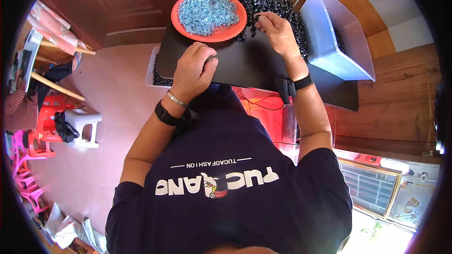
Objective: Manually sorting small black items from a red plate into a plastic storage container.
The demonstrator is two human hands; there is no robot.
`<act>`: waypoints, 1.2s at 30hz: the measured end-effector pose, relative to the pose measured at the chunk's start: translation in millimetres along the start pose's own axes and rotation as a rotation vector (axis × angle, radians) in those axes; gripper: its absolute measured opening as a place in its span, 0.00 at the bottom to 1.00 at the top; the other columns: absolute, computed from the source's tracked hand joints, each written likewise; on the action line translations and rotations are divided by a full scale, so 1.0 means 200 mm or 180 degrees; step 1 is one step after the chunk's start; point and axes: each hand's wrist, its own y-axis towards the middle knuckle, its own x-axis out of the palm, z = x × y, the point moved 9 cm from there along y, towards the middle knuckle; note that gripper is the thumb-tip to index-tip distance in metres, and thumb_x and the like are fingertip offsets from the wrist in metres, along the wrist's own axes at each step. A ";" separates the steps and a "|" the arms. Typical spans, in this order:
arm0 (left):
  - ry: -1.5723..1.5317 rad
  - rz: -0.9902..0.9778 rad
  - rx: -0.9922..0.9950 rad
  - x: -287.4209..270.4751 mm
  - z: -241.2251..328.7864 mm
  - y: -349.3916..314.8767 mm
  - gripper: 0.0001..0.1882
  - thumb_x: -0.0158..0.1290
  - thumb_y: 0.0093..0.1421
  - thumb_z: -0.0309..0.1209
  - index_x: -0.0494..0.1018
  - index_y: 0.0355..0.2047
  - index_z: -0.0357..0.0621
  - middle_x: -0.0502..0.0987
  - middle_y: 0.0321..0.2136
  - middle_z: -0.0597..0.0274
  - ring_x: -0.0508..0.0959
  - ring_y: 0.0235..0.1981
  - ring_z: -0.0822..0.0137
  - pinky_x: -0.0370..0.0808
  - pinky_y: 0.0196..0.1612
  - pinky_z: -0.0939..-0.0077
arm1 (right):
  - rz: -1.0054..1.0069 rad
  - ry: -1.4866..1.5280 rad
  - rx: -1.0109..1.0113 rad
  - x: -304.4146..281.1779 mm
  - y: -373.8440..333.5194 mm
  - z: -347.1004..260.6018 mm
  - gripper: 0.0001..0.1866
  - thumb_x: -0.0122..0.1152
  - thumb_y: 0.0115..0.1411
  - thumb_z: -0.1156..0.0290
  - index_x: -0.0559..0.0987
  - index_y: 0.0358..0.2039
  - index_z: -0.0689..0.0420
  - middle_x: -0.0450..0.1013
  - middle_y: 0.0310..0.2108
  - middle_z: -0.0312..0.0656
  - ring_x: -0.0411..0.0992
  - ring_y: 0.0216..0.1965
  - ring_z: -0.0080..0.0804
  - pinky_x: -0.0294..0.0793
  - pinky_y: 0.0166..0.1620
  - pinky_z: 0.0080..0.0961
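Black pieces lie heaped over the far side of the broad dark desk, with more of them inside a translucent bluish tub at its right. Left of the heap, just beside it, sits an orange-red plate. Near the plate's lower rim is the left hand, fingers curled; the right hand has a narrow grip at the heap's edge. Whether either grip holds anything, I cannot tell. Small silvery pieces cover most of the plate.
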 end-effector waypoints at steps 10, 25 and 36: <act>-0.0468 0.0182 -0.0348 -0.04 -0.05 -0.01 0.12 0.54 0.54 0.23 0.72 0.40 0.37 0.73 0.31 0.53 0.76 0.32 0.58 0.73 0.37 0.69 | -0.1698 0.2468 0.1020 0.43 -0.23 -0.19 0.20 0.53 0.67 0.58 0.77 0.45 0.63 0.75 0.31 0.35 0.72 0.32 0.20 0.71 0.39 0.17; -0.0602 0.0211 0.0052 -0.07 -0.01 -0.02 0.13 0.54 0.53 0.20 0.72 0.40 0.40 0.73 0.33 0.55 0.76 0.32 0.57 0.73 0.37 0.69 | -0.1827 0.2761 0.1099 0.59 -0.33 -0.26 0.13 0.64 0.59 0.70 0.77 0.41 0.63 0.76 0.33 0.36 0.72 0.32 0.19 0.73 0.40 0.16; -0.0403 0.0219 0.0103 -0.04 0.01 -0.02 0.11 0.54 0.53 0.20 0.69 0.38 0.39 0.73 0.33 0.53 0.75 0.32 0.54 0.73 0.36 0.66 | -0.1790 0.3119 0.1435 0.61 -0.37 -0.22 0.15 0.61 0.62 0.63 0.76 0.41 0.61 0.76 0.32 0.36 0.73 0.32 0.19 0.75 0.38 0.17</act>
